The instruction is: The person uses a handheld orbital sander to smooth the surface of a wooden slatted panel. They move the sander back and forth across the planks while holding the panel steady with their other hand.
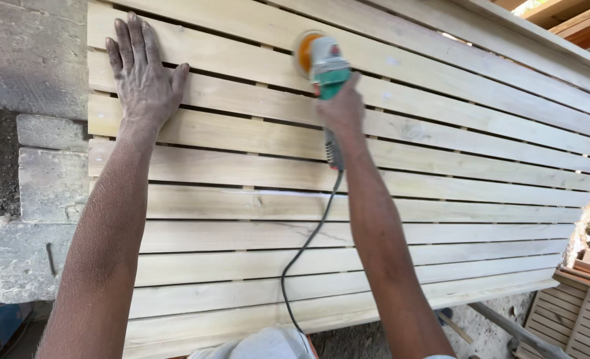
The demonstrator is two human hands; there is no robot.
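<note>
My left hand (142,73) lies flat, fingers spread, on the upper left of a pale wooden slatted panel (441,199). My right hand (341,110) grips the body of a green and grey power sander (325,63). The sander's orange disc (305,53) presses against an upper slat. A black cord (308,246) hangs from the tool's rear down across the slats toward my body. Both forearms are dusted with fine sawdust.
Rough grey stone blocks (32,166) stand along the panel's left side. A smaller slatted wooden piece (574,319) lies on the ground at lower right. Timber beams (574,20) show at the top right. Bare dirt ground lies at far left.
</note>
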